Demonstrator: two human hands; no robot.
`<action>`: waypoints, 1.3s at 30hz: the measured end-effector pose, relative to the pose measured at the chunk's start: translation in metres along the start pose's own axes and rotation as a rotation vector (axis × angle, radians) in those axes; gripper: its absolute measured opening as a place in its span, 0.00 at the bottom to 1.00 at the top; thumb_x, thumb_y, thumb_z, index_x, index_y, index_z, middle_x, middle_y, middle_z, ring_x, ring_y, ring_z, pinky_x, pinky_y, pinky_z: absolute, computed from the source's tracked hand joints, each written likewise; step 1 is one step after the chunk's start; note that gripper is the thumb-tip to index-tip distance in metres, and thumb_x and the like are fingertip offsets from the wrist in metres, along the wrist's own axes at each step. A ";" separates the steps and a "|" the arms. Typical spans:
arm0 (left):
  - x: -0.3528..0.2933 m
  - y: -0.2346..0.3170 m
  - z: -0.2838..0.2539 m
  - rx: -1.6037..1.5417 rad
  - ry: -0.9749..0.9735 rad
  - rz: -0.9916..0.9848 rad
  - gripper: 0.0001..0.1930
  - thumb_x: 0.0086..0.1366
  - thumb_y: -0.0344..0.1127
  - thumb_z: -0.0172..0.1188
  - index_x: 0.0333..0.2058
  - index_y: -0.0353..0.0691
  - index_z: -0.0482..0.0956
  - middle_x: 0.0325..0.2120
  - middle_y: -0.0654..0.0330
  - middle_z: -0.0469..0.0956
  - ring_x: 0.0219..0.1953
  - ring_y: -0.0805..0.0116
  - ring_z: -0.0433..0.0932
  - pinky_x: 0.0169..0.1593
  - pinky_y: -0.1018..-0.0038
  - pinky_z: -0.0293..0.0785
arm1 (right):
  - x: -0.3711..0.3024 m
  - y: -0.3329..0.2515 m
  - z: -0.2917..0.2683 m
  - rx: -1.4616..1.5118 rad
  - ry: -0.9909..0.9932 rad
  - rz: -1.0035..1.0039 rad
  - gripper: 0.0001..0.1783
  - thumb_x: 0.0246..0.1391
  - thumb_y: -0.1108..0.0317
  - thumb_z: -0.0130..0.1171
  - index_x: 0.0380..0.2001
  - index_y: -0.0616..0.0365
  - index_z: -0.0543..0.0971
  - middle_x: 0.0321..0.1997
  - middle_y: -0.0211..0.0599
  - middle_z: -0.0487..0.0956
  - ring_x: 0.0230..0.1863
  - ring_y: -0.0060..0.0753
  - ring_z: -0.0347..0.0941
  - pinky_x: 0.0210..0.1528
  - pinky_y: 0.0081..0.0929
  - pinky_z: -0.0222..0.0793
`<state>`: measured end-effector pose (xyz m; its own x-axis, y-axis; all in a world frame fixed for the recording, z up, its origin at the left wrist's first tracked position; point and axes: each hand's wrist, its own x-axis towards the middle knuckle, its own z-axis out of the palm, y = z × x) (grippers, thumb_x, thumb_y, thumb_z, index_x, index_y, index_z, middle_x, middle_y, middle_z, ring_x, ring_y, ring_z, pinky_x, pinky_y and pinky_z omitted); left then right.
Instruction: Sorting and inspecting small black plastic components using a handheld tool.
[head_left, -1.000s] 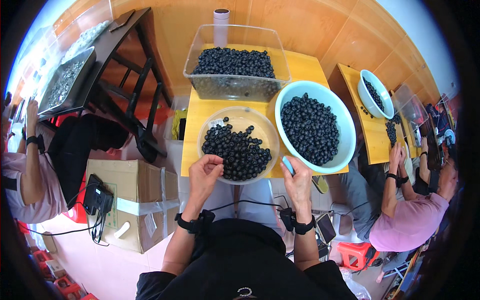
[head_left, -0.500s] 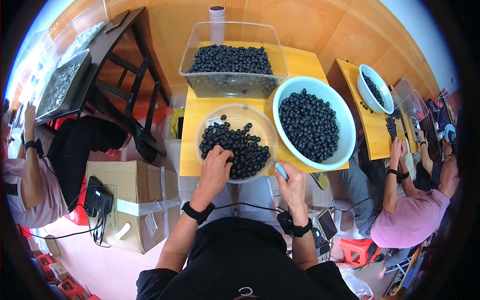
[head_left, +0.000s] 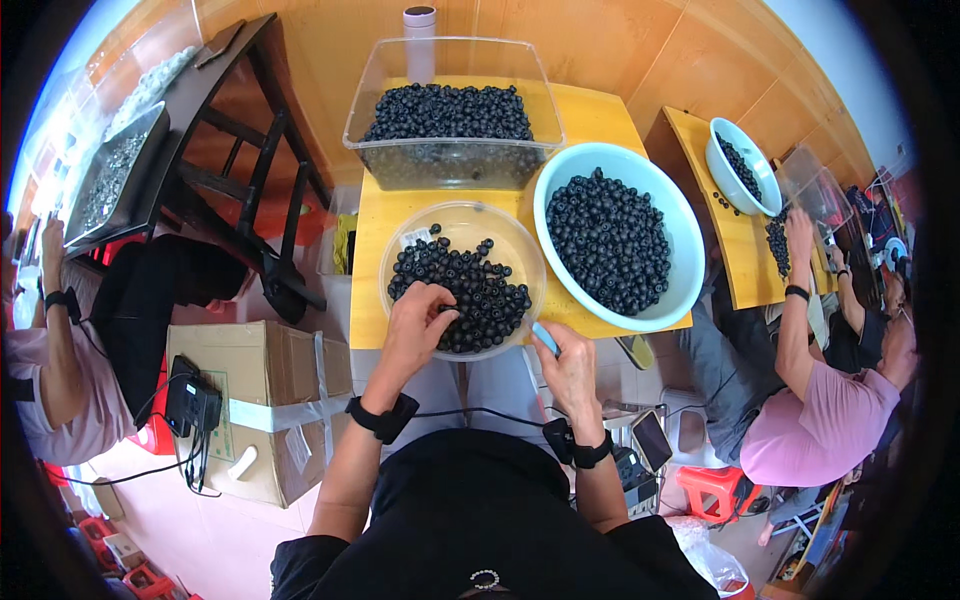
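Note:
A round clear tub [head_left: 512, 232] stands at the front of the yellow table, with loose black beads [head_left: 478, 295] piled in it. My left hand [head_left: 415, 322] reaches over the tub's left side, thumb and fingers pinched on what looks like one black bead. At the tub's right rim, my right hand [head_left: 570, 372] is closed around a tool with a light-blue handle [head_left: 545, 338]; its working end cannot be made out. To the right sits a pale blue basin [head_left: 686, 260] full of black beads. Behind the tub, a clear rectangular bin [head_left: 440, 172] holds many more.
A pale pink bottle [head_left: 420, 45] stands behind the bin. To my left are a taped cardboard box [head_left: 290, 400] and a dark table [head_left: 205, 90]. On the right, a person in pink [head_left: 820, 420] works at another yellow table [head_left: 750, 270]. A cable runs between my wrists.
The view has shifted slightly, moving the table a little left and up. My left hand's pinch has turned more toward the beads. The person on the right has reached farther forward.

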<state>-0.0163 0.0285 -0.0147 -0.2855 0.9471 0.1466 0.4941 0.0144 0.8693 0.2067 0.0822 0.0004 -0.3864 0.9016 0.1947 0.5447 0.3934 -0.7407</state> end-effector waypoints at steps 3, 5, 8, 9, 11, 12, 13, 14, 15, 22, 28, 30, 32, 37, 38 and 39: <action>0.000 0.010 -0.010 -0.555 -0.079 -0.201 0.07 0.56 0.25 0.60 0.35 0.36 0.75 0.30 0.61 0.75 0.29 0.74 0.76 0.34 0.79 0.73 | 0.000 -0.003 -0.001 0.056 -0.013 0.039 0.08 0.47 0.72 0.59 0.33 0.61 0.79 0.27 0.49 0.78 0.30 0.51 0.75 0.30 0.36 0.69; -0.002 0.018 -0.017 -0.886 -0.130 -0.296 0.06 0.58 0.25 0.60 0.35 0.37 0.76 0.31 0.62 0.77 0.29 0.77 0.76 0.34 0.83 0.73 | -0.002 -0.007 -0.004 0.105 -0.029 0.062 0.08 0.47 0.72 0.59 0.33 0.62 0.79 0.27 0.48 0.78 0.28 0.49 0.75 0.29 0.35 0.68; -0.009 0.020 -0.018 -1.187 -0.198 -0.356 0.08 0.58 0.25 0.60 0.37 0.37 0.76 0.31 0.58 0.77 0.28 0.75 0.77 0.33 0.83 0.75 | 0.000 -0.022 -0.006 0.168 -0.083 0.100 0.08 0.47 0.73 0.60 0.33 0.63 0.79 0.26 0.47 0.78 0.26 0.45 0.75 0.27 0.32 0.67; -0.011 0.017 -0.017 -1.187 -0.190 -0.347 0.08 0.58 0.25 0.60 0.37 0.37 0.76 0.31 0.58 0.77 0.28 0.75 0.77 0.33 0.83 0.75 | 0.001 -0.029 -0.008 0.179 -0.124 0.125 0.08 0.48 0.73 0.60 0.33 0.64 0.79 0.25 0.46 0.78 0.24 0.42 0.75 0.27 0.32 0.67; -0.015 0.015 -0.016 -1.422 -0.248 -0.316 0.08 0.59 0.24 0.58 0.39 0.35 0.76 0.34 0.57 0.78 0.31 0.74 0.79 0.36 0.82 0.77 | 0.004 -0.041 -0.008 0.153 -0.156 0.103 0.10 0.49 0.71 0.60 0.35 0.65 0.79 0.28 0.45 0.79 0.27 0.41 0.77 0.28 0.31 0.68; -0.017 0.016 -0.015 -1.467 -0.256 -0.325 0.08 0.59 0.24 0.57 0.39 0.35 0.76 0.35 0.56 0.78 0.32 0.73 0.79 0.37 0.82 0.78 | 0.004 -0.042 -0.007 0.222 -0.137 0.019 0.10 0.49 0.71 0.59 0.36 0.65 0.78 0.29 0.46 0.79 0.28 0.41 0.77 0.29 0.30 0.69; -0.017 0.019 -0.014 -1.472 -0.254 -0.325 0.08 0.59 0.24 0.57 0.39 0.35 0.76 0.35 0.56 0.78 0.32 0.73 0.79 0.37 0.82 0.78 | 0.004 -0.044 -0.007 0.290 -0.118 -0.065 0.11 0.50 0.71 0.59 0.36 0.65 0.78 0.31 0.46 0.79 0.30 0.42 0.77 0.31 0.29 0.70; -0.016 0.023 -0.016 -1.477 -0.247 -0.352 0.08 0.59 0.24 0.57 0.39 0.35 0.76 0.35 0.56 0.78 0.32 0.73 0.79 0.37 0.81 0.78 | 0.004 -0.046 -0.007 0.288 -0.122 -0.063 0.11 0.50 0.71 0.59 0.36 0.65 0.78 0.31 0.46 0.79 0.30 0.42 0.77 0.31 0.29 0.70; -0.016 0.024 -0.016 -1.483 -0.239 -0.380 0.08 0.60 0.24 0.57 0.39 0.35 0.76 0.35 0.56 0.78 0.32 0.73 0.79 0.37 0.81 0.78 | 0.005 -0.047 -0.006 0.286 -0.141 -0.097 0.11 0.51 0.71 0.58 0.37 0.65 0.77 0.32 0.46 0.79 0.31 0.43 0.78 0.32 0.28 0.70; -0.019 0.022 -0.009 -1.516 -0.290 -0.364 0.09 0.58 0.27 0.61 0.38 0.36 0.74 0.36 0.55 0.75 0.31 0.75 0.77 0.37 0.83 0.77 | 0.006 -0.066 -0.004 0.220 -0.176 -0.282 0.11 0.51 0.69 0.59 0.37 0.61 0.78 0.28 0.41 0.78 0.24 0.39 0.75 0.25 0.28 0.68; -0.019 0.023 -0.008 -1.520 -0.321 -0.368 0.09 0.58 0.27 0.61 0.37 0.36 0.73 0.36 0.55 0.76 0.30 0.75 0.77 0.36 0.84 0.77 | 0.009 -0.067 -0.002 0.142 -0.181 -0.320 0.12 0.49 0.67 0.60 0.37 0.58 0.78 0.24 0.36 0.76 0.20 0.33 0.73 0.22 0.28 0.66; -0.020 0.023 -0.008 -1.512 -0.320 -0.373 0.09 0.58 0.27 0.61 0.37 0.37 0.74 0.36 0.55 0.76 0.29 0.75 0.77 0.34 0.84 0.76 | 0.009 -0.066 -0.002 0.137 -0.180 -0.317 0.12 0.49 0.66 0.61 0.37 0.58 0.78 0.24 0.36 0.76 0.19 0.33 0.73 0.21 0.28 0.66; -0.020 0.021 -0.006 -1.512 -0.311 -0.375 0.09 0.57 0.27 0.61 0.37 0.37 0.74 0.35 0.55 0.76 0.28 0.75 0.77 0.34 0.84 0.76 | 0.010 -0.066 -0.002 0.125 -0.171 -0.335 0.12 0.49 0.66 0.61 0.37 0.58 0.78 0.24 0.35 0.77 0.18 0.33 0.73 0.21 0.27 0.66; -0.022 0.019 -0.012 -1.505 -0.368 -0.412 0.08 0.56 0.27 0.62 0.35 0.37 0.74 0.33 0.54 0.76 0.27 0.75 0.76 0.32 0.84 0.75 | 0.013 -0.060 -0.001 0.147 -0.197 -0.376 0.11 0.49 0.66 0.61 0.36 0.58 0.78 0.23 0.37 0.76 0.18 0.35 0.73 0.21 0.28 0.66; -0.022 0.019 -0.015 -1.509 -0.422 -0.403 0.08 0.56 0.27 0.62 0.34 0.37 0.74 0.32 0.54 0.76 0.27 0.76 0.76 0.32 0.84 0.75 | 0.015 -0.058 -0.001 0.162 -0.201 -0.400 0.10 0.50 0.66 0.60 0.35 0.58 0.79 0.22 0.38 0.77 0.18 0.37 0.73 0.21 0.29 0.66; -0.020 0.020 -0.015 -1.511 -0.483 -0.392 0.07 0.55 0.27 0.63 0.33 0.37 0.74 0.32 0.54 0.75 0.26 0.76 0.75 0.31 0.84 0.74 | 0.019 -0.050 0.000 0.160 -0.195 -0.400 0.10 0.50 0.66 0.60 0.35 0.58 0.79 0.22 0.38 0.77 0.18 0.37 0.73 0.21 0.29 0.66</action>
<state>-0.0130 0.0046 0.0068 0.2200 0.9720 -0.0823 -0.8326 0.2311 0.5033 0.1725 0.0801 0.0413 -0.6834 0.6281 0.3720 0.2091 0.6567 -0.7246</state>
